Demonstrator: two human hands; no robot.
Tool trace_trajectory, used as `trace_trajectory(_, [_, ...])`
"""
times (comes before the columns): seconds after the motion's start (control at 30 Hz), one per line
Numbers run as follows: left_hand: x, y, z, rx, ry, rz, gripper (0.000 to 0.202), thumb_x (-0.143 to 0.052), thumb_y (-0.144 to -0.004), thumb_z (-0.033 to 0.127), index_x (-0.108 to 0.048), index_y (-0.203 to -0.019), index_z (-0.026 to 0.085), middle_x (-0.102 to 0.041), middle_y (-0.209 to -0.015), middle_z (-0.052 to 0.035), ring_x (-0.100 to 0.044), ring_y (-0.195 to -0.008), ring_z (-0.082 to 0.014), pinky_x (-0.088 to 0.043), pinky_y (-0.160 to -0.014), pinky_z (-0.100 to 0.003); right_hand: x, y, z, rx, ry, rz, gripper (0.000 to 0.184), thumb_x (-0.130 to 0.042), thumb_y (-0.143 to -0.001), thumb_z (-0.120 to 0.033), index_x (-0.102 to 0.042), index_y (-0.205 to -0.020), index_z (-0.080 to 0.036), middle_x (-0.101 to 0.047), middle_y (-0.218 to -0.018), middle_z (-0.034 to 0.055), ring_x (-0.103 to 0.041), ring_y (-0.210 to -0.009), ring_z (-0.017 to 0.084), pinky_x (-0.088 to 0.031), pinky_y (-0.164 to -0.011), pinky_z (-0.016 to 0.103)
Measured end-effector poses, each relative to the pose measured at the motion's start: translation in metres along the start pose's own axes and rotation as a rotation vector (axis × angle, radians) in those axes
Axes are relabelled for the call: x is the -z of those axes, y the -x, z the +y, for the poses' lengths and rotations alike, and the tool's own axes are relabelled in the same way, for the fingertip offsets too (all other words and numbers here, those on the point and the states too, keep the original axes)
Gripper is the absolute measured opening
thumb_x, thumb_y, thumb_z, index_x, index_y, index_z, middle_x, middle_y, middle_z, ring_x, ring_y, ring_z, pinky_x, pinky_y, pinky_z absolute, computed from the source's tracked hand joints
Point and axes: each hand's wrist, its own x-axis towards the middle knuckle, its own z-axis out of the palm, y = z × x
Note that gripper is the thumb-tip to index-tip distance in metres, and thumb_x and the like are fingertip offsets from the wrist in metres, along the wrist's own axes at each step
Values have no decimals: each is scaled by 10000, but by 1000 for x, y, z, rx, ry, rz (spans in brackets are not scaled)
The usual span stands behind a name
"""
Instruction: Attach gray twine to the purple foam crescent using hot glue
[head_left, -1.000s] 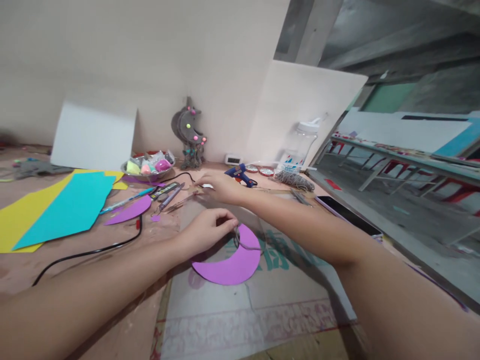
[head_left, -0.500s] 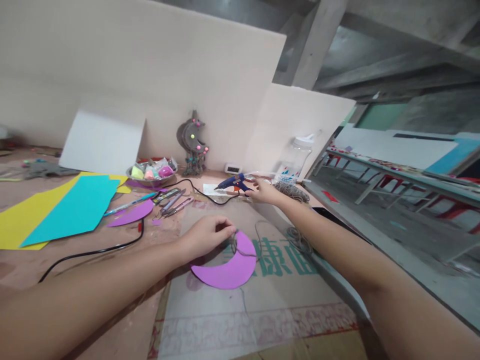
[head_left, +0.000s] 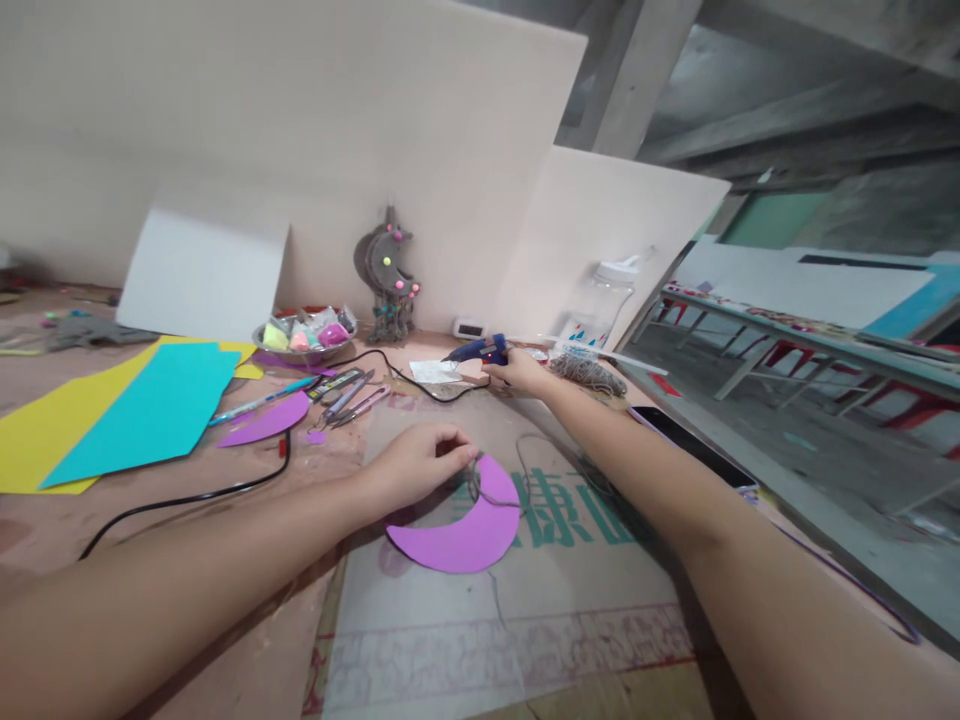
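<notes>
My left hand is closed in a pinch at the upper tip of a purple crescent cutout. A thin grey cord runs from those fingers across the crescent. Further back, my right hand is wrapped round the handle of a blue glue gun, its nozzle pointing left over a small white paper. The handle is largely hidden by the fingers. Under the crescent lies a printed board with green characters.
At left lie turquoise and yellow sheets. A bowl of coloured clay packs, a grey moon ornament and a bottle stand behind. Pens and a cutter, a black cable, grey yarn and a phone lie around.
My right hand has closed more fully round the glue gun, and the gun has shifted slightly right and up. My left hand stays at the crescent's tip. The view has shifted slightly.
</notes>
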Motion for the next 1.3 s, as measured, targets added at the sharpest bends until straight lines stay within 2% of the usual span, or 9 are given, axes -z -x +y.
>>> trace_trajectory(0.2, [0,0,3,28,15,65,239,-498,-819,355,-622,-755,162,-646,-701,-10,-577,-651,-152,-412,-581,-237,28,31,-15,48,-113,53,265,-586,-809,-366,-639,-781,-108,-550,-450,-8,-518,-428,111,-439,-531,242])
trace_trajectory(0.27, [1,1,6,53,20,120,243,-499,-815,357,-613,-727,161,-640,-672,-8,-579,-641,-154,-411,-574,-238,33,55,-20,83,-179,27,266,-581,-796,-360,-651,-853,-110,-607,-513,17,-537,-438,115,-432,-510,234])
trace_trajectory(0.4, [4,0,5,75,34,159,240,-501,-810,353,-608,-718,159,-656,-688,-16,-594,-663,-158,-422,-605,-246,32,107,-22,109,-296,-37,326,-565,-795,-345,-581,-1047,-139,-692,-905,91,-646,-653,150,-484,-593,251])
trace_trajectory(0.47, [4,0,3,72,17,170,240,-503,-807,356,-611,-717,162,-659,-695,-15,-586,-656,-155,-416,-602,-248,30,129,-21,87,-369,-89,294,-598,-776,-366,-586,-972,-147,-683,-910,91,-646,-690,159,-490,-624,265])
trace_trajectory(0.6, [3,-1,1,97,36,178,225,-507,-802,353,-598,-716,166,-652,-687,-15,-582,-637,-149,-410,-564,-239,27,157,-15,70,-488,-130,341,-582,-778,-494,-579,-880,-168,-650,-780,51,-572,-587,132,-461,-569,265])
trace_trajectory(0.77, [4,0,2,138,14,165,243,-493,-810,373,-595,-730,168,-652,-678,-26,-568,-595,-144,-368,-478,-223,25,170,-17,166,-333,-86,478,-459,-817,-601,-625,-678,-176,-610,-669,42,-539,-600,149,-446,-603,279])
trace_trajectory(0.93, [5,0,3,148,22,167,263,-506,-814,394,-563,-699,165,-642,-662,-18,-561,-574,-129,-388,-506,-221,24,177,-20,80,-227,-46,405,-504,-807,-550,-657,-666,-203,-671,-724,49,-620,-718,206,-486,-711,326])
trace_trajectory(1.1, [5,0,8,180,6,189,247,-496,-822,379,-548,-699,170,-637,-662,-16,-552,-561,-128,-366,-480,-216,21,179,-18,58,-264,-96,343,-516,-818,-504,-709,-808,-220,-715,-870,51,-648,-880,232,-491,-832,356])
trace_trajectory(1.3, [6,-1,9,147,-57,253,239,-511,-815,352,-565,-674,166,-637,-650,-10,-567,-629,-141,-395,-587,-234,21,178,-20,84,-188,-128,371,-484,-825,-498,-649,-677,-201,-688,-749,38,-647,-776,207,-494,-791,337])
